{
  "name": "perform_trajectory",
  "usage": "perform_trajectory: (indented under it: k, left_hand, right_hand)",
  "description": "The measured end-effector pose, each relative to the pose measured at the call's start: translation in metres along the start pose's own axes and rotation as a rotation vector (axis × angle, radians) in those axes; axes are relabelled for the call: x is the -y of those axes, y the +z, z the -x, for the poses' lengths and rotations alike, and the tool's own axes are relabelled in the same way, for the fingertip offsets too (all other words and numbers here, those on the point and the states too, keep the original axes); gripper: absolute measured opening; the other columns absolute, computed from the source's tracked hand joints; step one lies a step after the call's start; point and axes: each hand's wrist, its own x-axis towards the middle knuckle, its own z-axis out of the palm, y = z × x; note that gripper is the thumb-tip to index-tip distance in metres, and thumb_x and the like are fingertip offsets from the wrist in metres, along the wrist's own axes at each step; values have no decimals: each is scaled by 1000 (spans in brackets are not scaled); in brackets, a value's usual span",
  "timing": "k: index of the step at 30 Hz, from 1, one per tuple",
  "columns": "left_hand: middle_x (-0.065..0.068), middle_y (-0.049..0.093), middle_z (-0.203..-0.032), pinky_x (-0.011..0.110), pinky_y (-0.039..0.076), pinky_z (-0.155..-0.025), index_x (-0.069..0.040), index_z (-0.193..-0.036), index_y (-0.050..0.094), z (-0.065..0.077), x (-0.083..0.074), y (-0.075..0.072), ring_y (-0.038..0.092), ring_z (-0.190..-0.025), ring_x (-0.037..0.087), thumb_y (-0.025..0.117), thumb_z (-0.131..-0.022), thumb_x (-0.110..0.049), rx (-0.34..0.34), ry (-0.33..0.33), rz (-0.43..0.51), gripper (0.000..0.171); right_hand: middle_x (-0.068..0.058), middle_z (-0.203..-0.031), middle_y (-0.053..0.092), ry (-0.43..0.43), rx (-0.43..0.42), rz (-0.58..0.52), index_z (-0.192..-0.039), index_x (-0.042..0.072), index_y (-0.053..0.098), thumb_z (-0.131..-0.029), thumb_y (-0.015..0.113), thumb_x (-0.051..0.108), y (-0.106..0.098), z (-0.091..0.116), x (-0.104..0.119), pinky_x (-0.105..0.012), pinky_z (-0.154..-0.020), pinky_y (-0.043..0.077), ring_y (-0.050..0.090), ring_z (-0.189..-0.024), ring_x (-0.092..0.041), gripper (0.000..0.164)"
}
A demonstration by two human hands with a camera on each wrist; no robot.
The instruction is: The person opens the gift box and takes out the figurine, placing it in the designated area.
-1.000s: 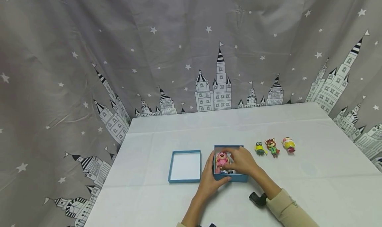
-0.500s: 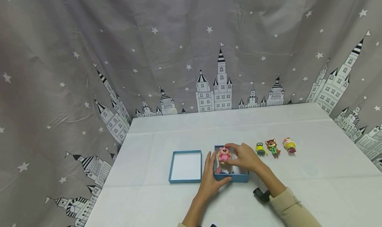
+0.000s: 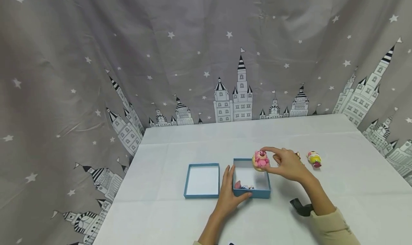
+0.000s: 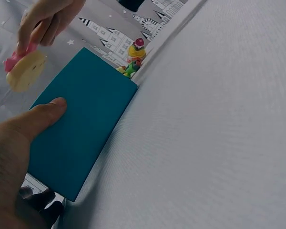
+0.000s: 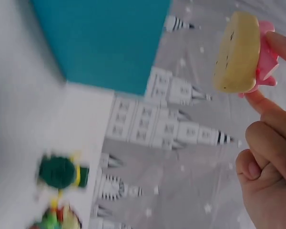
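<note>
A pink bear figurine (image 3: 261, 159) with a pale yellow, biscuit-like back (image 5: 237, 52) is pinched between thumb and index finger of my right hand (image 3: 288, 165). The hand has it raised above the right rear of an open blue box (image 3: 269, 194). Inside that box, by the front wall, lie a small pink piece (image 3: 238, 185) and some blue-and-white pieces (image 3: 247, 187), too small to make out. My left hand (image 3: 229, 196) holds the box at its front left corner, thumb on the front wall (image 4: 86, 114) and fingers along the left side.
A shallow blue-rimmed lid (image 3: 202, 196) lies left of the box, white inside. Right of the hands, a yellow-and-red figurine (image 3: 314, 159) lies on the white table (image 3: 154, 216). A green-and-yellow figurine (image 5: 59, 171) appears blurred in the right wrist view. A grey castle-print curtain (image 3: 193, 59) hangs behind.
My right hand has lifted the bear figurine out of the box and carried it up and rightward. My left hand keeps its hold on the box's corner.
</note>
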Motion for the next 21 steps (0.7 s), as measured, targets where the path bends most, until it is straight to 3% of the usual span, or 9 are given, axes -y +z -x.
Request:
perform_trajectory:
  k: [10,15,21]
  left_hand:
    - [16,17,-150,58,30,-100,-17,-148,18,1,1,0,23,-133,39,77,-71,-44,0,11,-21,101]
    - [14,19,-150,56,29,-102,-16,-148,18,0,0,-1,24,-134,36,77,-71,-43,4,5,-20,101]
    - [11,26,-148,50,30,-104,-14,-147,20,0,1,-1,28,-133,31,78,-70,-42,3,16,-18,101]
  right_hand:
    - [12,-56,24,48,-98,57,-116,14,62,-68,82,28,-33,40,-26,-28,-53,26,29,-56,-9,54]
    - [12,-56,26,51,-65,10,-116,13,62,-68,82,25,-33,56,-37,-21,-42,25,25,-52,-2,53]
    - [13,-56,25,77,7,-4,-117,11,62,-70,81,28,-25,70,-49,-18,-42,24,24,-50,0,54]
